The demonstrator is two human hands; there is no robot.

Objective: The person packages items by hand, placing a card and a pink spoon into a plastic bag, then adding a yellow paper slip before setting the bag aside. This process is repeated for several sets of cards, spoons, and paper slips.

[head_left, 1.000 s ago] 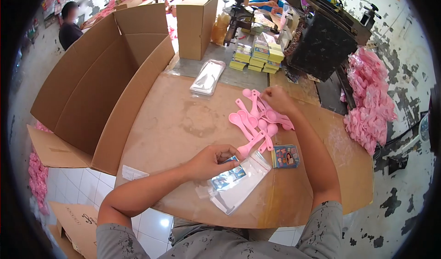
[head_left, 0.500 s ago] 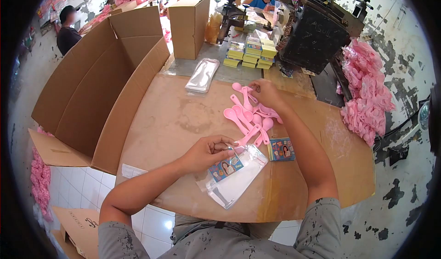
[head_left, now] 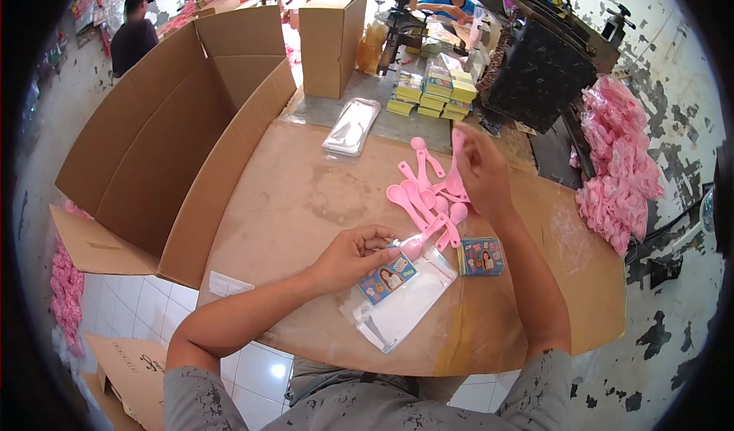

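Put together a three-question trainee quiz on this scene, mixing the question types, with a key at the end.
1. What does the right hand hold?
2. True or false: the left hand holds a printed card above the clear bags.
3. Which of these lies nearest the small card stack?
A) the tall upright box
B) the spoon pile
C) the large open box

Key: 1. A pink spoon. 2. True. 3. B.
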